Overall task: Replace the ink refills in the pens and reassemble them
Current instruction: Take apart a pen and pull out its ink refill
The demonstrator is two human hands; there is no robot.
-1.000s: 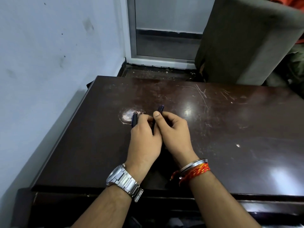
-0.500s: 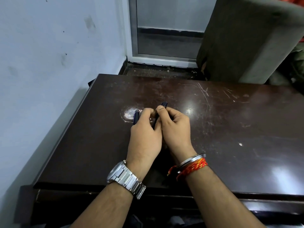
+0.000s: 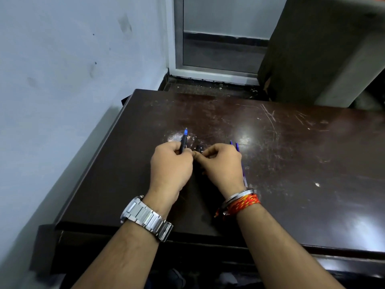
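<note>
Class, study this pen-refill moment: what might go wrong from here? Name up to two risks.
1. The small dark pen piece pinched by the right hand could slip and vanish against the dark table.
2. The thin blue refills lie partly under that hand; a nudge might roll them away.

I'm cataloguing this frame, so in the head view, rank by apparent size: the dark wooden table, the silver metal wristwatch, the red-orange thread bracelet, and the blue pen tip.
1. Dark wooden table
2. Silver metal wristwatch
3. Red-orange thread bracelet, somewhat smaller than the watch
4. Blue pen tip
</note>
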